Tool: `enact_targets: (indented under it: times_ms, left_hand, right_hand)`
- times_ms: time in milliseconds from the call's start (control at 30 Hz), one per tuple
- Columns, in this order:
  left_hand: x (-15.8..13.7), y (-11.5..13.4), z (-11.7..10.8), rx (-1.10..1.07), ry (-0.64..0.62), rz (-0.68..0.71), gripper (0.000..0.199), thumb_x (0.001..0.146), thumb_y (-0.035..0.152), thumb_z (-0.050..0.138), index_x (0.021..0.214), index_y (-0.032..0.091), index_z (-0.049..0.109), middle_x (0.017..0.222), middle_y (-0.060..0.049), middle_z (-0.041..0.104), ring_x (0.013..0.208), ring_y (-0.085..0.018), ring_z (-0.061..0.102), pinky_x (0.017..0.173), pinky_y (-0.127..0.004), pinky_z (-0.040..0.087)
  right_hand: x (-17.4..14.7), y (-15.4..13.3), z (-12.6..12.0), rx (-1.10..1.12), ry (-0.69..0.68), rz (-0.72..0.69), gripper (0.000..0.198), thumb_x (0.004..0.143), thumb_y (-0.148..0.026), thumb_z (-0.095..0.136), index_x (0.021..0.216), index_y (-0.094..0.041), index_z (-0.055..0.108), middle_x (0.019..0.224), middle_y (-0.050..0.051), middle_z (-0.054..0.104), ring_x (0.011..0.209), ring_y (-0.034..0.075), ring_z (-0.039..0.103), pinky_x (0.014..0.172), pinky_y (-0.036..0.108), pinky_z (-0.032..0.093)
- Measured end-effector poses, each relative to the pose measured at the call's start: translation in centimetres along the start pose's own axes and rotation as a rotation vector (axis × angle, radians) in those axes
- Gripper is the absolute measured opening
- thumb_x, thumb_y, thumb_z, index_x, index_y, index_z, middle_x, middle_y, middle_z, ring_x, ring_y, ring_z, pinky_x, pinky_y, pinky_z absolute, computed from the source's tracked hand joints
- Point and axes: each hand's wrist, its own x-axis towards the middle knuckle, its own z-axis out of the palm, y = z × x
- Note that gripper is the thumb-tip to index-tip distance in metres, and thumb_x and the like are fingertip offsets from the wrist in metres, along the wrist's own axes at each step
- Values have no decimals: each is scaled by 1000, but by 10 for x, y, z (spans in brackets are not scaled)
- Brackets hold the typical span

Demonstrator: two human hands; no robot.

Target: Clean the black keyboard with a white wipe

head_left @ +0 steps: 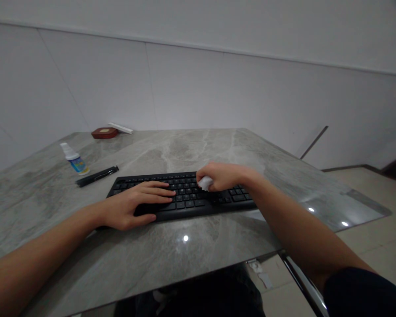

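Observation:
A black keyboard (185,214) lies on the grey marbled table. Across its left part rests my left hand (137,203), palm down with the fingers stretched out and the thumb apart, near the front edge. My right hand (219,176) is closed over the keys right of the middle. Between its fingers shows a crumpled white tissue (205,182), held low against the upper keys. Some keys beneath both hands are hidden.
Left of the keyboard lie a black pen-like brush (97,176) and a white spray bottle with a blue label (74,159). A dark red case (104,133) and a thin white object (121,128) sit at the back by the wall. The table (145,259) ends just before my lap.

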Motion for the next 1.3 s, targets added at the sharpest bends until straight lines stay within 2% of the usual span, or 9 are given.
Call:
enact_targets:
  times_ms: [167,500,800,1100,1300]
  left_hand:
    - [-1,0,0,-16,8,-8,54,90,22,61,143,28,51,147,-6,53,141,-32,40,113,-56,39]
    - [0,1,0,13,3,12,53,91,21,59,143,26,50,147,-8,53,141,-32,40,111,-57,41]
    - [1,1,-1,-14,2,3,53,90,22,60,142,26,52,146,-8,53,141,-33,40,112,-57,40]
    - [1,2,-1,-15,14,5,53,90,22,60,142,27,52,146,-7,54,140,-33,41,112,-57,40]
    - [0,1,-1,-27,12,-9,53,90,22,61,142,28,52,146,-6,53,141,-33,40,113,-57,39]
  right_hand:
    - [-3,3,-2,-26,-47,56,40,65,-5,62,102,-15,71,96,7,72,84,19,63,70,26,44]
    - [0,-6,0,13,16,-53,33,69,-3,60,98,-15,69,92,5,71,83,17,62,72,25,44]
    - [11,-13,11,22,153,-181,23,74,-2,57,91,-15,65,89,5,69,82,16,60,76,26,43]
    - [11,-7,9,7,145,-135,21,75,-4,57,91,-16,65,91,5,70,83,17,61,75,25,43]
    - [3,0,0,-11,32,11,28,71,-5,60,95,-16,69,92,5,72,82,18,63,71,24,43]
